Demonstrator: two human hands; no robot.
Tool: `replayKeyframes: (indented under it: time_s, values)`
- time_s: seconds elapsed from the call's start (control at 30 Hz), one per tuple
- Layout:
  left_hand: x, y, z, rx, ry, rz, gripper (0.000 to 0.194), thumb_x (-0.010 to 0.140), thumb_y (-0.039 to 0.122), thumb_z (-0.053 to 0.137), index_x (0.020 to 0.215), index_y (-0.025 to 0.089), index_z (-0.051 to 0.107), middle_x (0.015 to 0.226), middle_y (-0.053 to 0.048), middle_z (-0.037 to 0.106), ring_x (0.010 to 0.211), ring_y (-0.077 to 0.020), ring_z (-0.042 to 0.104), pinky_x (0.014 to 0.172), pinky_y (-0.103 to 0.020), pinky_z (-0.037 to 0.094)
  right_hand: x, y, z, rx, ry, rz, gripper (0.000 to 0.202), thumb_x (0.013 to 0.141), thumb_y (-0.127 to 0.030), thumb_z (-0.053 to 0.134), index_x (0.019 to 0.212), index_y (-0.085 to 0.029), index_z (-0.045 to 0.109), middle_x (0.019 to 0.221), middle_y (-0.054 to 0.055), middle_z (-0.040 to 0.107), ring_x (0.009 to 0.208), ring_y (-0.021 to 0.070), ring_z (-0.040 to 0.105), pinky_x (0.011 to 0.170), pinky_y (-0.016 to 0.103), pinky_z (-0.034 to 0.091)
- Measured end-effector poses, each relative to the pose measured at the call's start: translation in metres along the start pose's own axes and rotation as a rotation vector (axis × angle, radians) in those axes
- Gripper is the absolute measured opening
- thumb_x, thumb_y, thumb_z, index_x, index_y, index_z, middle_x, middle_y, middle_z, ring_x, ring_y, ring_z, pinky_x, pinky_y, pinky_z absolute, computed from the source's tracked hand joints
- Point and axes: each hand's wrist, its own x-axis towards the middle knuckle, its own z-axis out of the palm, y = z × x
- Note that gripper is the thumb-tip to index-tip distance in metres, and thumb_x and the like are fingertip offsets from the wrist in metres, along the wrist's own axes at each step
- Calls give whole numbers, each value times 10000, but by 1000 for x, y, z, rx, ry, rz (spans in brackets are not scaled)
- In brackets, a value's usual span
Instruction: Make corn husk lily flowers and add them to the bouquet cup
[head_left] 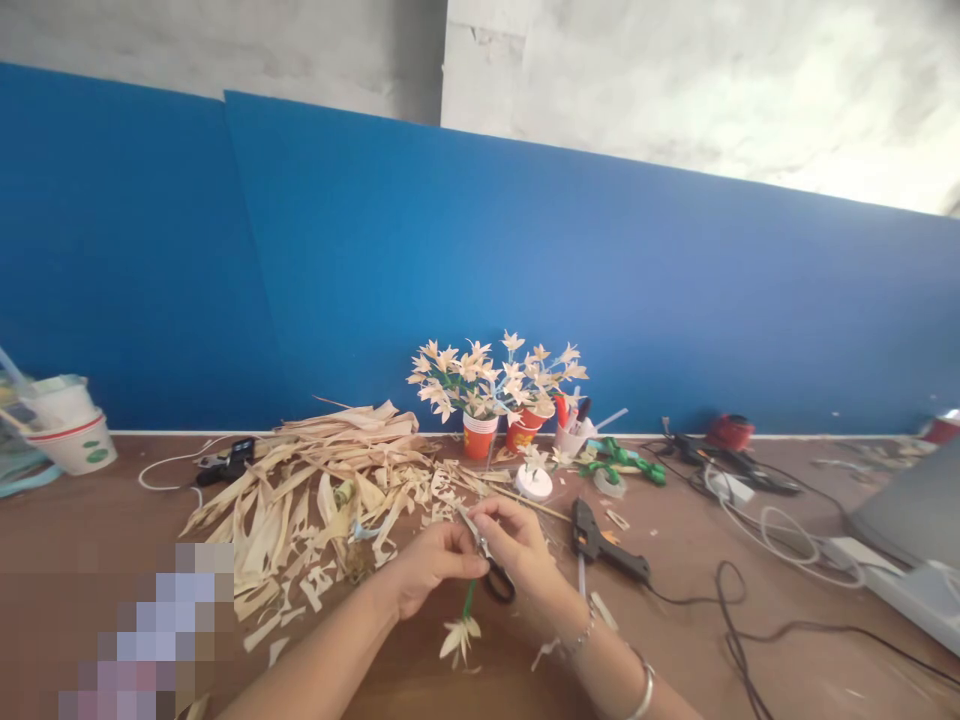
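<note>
Close together over the front middle of the table are my two hands. My left hand [439, 565] is closed on the green stem [469, 600] of a pale flower [460, 636], which hangs head down below the fingers. Scissors [496, 575] with black handles are in my right hand [517, 545], their blades pointing up and left between the hands. The fingertips of both hands nearly meet, and the upper end of the stem is hidden by them. Just beyond the hands stands a white round holder [534, 484] with small pale flowers.
Dried husks [330, 480] and scraps are heaped at the left. Orange cups [480, 437] of pale flowers stand by the blue partition [450, 260]. A glue gun [607, 545] lies to the right, with cables and a power strip [911, 590] beyond. A white tub [75, 440] is far left.
</note>
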Motion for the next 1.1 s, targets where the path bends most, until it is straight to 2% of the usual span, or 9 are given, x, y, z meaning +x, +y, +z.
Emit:
replayKeyframes:
  time_s: [0.1, 0.2, 0.27, 0.33, 0.5, 0.57, 0.73, 0.93, 1.1]
  values:
    - [1, -1, -2, -37, -35, 9, 345, 536, 336, 809, 509, 147, 522, 510, 53, 467, 550, -95, 394, 585, -247, 261, 0, -1, 1, 24, 6, 12, 147, 808, -339, 600, 813, -201, 649, 789, 23, 649, 750, 159, 582, 703, 262, 451]
    - [2, -1, -2, -90, -49, 18, 357, 625, 469, 733, 653, 131, 622, 601, 15, 531, 562, -95, 399, 569, -248, 262, 0, -4, 1, 63, 26, 43, 182, 810, -367, 592, 806, -195, 652, 733, 18, 635, 678, 149, 572, 650, 260, 457]
    - [3, 0, -3, -132, -9, 16, 396, 689, 507, 667, 815, 131, 666, 724, -25, 590, 595, -102, 430, 570, -247, 275, 2, -7, -1, 106, 64, 56, 202, 805, -383, 591, 793, -191, 653, 701, 15, 625, 653, 147, 569, 631, 262, 462]
    - [4, 1, -3, -156, 59, 18, 367, 705, 465, 671, 880, 143, 671, 788, -37, 610, 614, -100, 447, 575, -242, 283, 4, -10, -4, 152, 119, 55, 200, 791, -385, 608, 789, -190, 656, 676, 10, 619, 645, 146, 569, 629, 263, 466]
    - [7, 1, -6, -129, 266, 63, 269, 596, 359, 772, 607, 143, 612, 601, 20, 562, 537, -80, 400, 575, -234, 294, 9, -12, -9, 236, 245, 61, 180, 746, -365, 660, 814, -199, 659, 655, 10, 646, 643, 153, 584, 649, 277, 467]
    - [8, 1, -8, -106, 313, 76, 279, 595, 375, 768, 601, 136, 623, 613, 1, 595, 554, -89, 426, 594, -236, 317, 10, -12, -9, 264, 269, 89, 183, 723, -364, 682, 787, -196, 648, 657, 17, 662, 642, 162, 596, 645, 285, 469]
    - [9, 0, -11, -70, 292, 57, 358, 694, 471, 668, 778, 125, 694, 788, -68, 682, 715, -156, 561, 677, -266, 389, 7, -13, -9, 258, 256, 78, 168, 723, -345, 686, 705, -194, 616, 648, 5, 655, 640, 142, 588, 642, 260, 455]
    - [4, 6, -4, 91, 248, 103, 366, 691, 482, 665, 822, 143, 705, 861, -65, 697, 850, -200, 582, 815, -319, 407, 7, -13, -8, 230, 242, 73, 190, 706, -345, 702, 687, -186, 600, 620, -5, 625, 590, 131, 563, 583, 248, 454]
    - [2, 10, -1, 44, 256, 104, 317, 659, 441, 705, 792, 156, 666, 754, -14, 648, 749, -151, 557, 716, -265, 405, 7, -13, -7, 180, 242, 61, 206, 715, -359, 691, 690, -183, 586, 620, 4, 621, 590, 142, 570, 572, 259, 466]
